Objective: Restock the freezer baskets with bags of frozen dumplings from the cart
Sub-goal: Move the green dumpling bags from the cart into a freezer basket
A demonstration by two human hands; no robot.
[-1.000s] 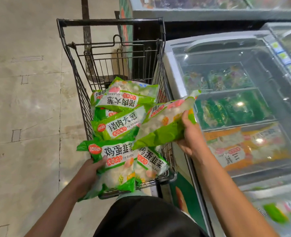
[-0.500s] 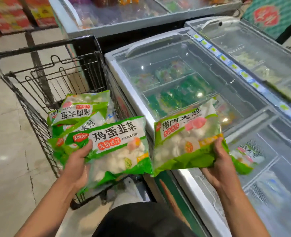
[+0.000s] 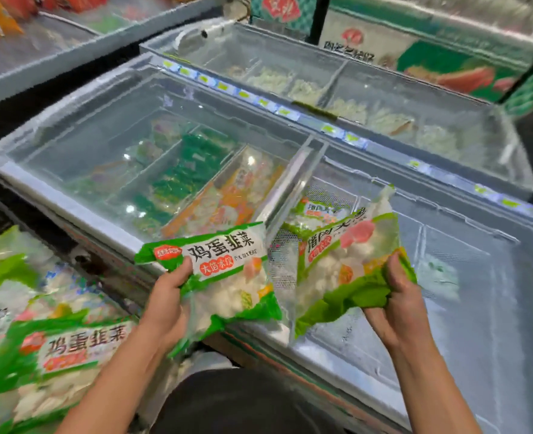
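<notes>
My left hand (image 3: 168, 303) grips a green and white dumpling bag (image 3: 227, 270) by its left edge, over the freezer's front rim. My right hand (image 3: 396, 296) grips a second green dumpling bag (image 3: 343, 261) by its lower corner, above the open part of the chest freezer (image 3: 71, 202). Below that bag a white mesh freezer basket (image 3: 330, 192) holds another bag of the same kind (image 3: 321, 211). More dumpling bags (image 3: 55, 349) lie in the cart at the lower left.
A sliding glass lid (image 3: 127, 142) covers the freezer's left half, over green and orange packs. A second chest freezer (image 3: 352, 89) with pale frozen goods stands behind it. Price tags (image 3: 243, 93) run along the strip between them. Another freezer sits at the far left.
The view has swung right from the cart to the freezer. Both hands have carried their bags right, over the freezer's front edge and the open basket.
</notes>
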